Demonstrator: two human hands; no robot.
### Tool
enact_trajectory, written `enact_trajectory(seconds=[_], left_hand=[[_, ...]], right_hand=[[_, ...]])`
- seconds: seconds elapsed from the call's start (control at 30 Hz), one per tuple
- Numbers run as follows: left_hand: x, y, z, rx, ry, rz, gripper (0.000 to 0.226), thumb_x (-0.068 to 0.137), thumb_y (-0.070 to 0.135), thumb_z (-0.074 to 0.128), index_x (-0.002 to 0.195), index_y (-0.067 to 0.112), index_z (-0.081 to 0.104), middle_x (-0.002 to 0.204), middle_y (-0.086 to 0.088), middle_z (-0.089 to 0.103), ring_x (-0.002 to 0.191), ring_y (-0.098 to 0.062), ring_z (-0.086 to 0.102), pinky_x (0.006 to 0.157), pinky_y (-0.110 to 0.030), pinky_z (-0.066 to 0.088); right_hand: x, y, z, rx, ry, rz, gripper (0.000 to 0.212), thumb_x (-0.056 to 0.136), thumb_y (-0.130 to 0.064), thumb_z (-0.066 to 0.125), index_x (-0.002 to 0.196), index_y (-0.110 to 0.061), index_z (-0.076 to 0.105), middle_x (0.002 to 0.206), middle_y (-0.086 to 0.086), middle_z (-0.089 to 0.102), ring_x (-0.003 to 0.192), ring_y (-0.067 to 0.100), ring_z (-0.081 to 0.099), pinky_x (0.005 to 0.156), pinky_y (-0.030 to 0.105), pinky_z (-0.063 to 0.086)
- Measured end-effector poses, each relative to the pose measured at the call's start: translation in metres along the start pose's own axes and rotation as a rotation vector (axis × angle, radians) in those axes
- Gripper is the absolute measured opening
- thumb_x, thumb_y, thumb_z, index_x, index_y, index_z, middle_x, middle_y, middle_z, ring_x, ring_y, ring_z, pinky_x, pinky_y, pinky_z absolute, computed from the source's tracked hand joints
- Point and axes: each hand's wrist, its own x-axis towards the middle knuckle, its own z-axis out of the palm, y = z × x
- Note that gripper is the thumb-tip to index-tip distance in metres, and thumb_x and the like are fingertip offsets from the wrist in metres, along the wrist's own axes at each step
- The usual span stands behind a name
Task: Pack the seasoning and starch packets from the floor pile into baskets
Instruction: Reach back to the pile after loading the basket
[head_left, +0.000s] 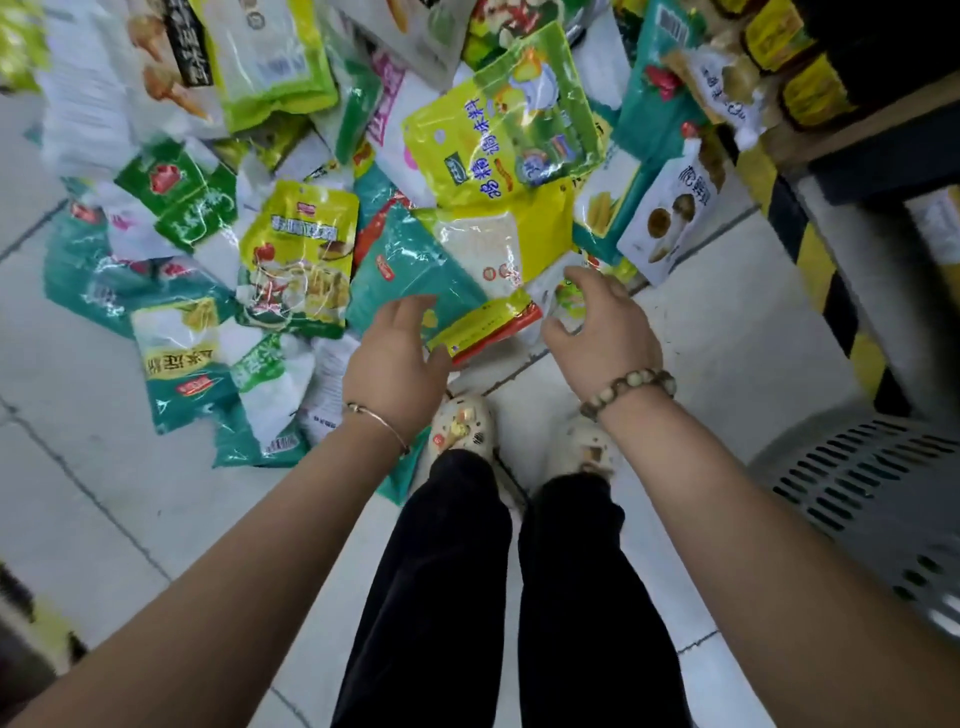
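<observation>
A pale tiled floor runs between a shelf unit along the right edge, its base striped yellow and black, and a wide pile of packets that covers the far half of the floor from the left edge across to the shelf. A grey slotted basket sits on the floor at the near right, beside the shelf base. A person in black trousers and pale clogs stands at the near edge of the pile and reaches down with both arms. The left hand, a thin bangle on its wrist, is spread flat with straight fingers over a teal packet, its thumb at the near end of a yellow packet with a clear window that lies across the teal one; it grips nothing. The right hand, with a bead bracelet, hangs over a small white and green packet at the pile's near right corner, fingers loosely arched, thumb apart, nothing grasped.
</observation>
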Motion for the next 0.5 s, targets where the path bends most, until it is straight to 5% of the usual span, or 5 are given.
enact_trajectory(seconds=[0.17, 0.5], left_hand=[[0.028, -0.037, 0.018, 0.029, -0.012, -0.099, 0.055, 0.09, 0.025, 0.06, 0.14, 0.016, 0.039, 0.143, -0.009, 0.041, 0.124, -0.027, 0.045, 0.095, -0.037, 0.039], [0.127, -0.103, 0.049, 0.11, -0.122, -0.204, 0.104, 0.069, 0.043, 0.079, 0.148, 0.014, 0.018, 0.145, -0.017, 0.032, 0.132, -0.035, 0.034, 0.111, -0.046, 0.029]], right_hand=[[0.022, -0.003, 0.044, -0.051, -0.121, -0.057, 0.047, 0.091, -0.028, 0.052, 0.137, -0.024, 0.042, 0.137, 0.004, 0.045, 0.12, 0.024, 0.047, 0.083, 0.036, 0.046], [0.051, 0.044, 0.083, -0.066, -0.197, 0.01, 0.047, 0.089, -0.026, 0.055, 0.135, -0.023, 0.045, 0.138, 0.004, 0.047, 0.12, 0.025, 0.05, 0.089, 0.037, 0.048]])
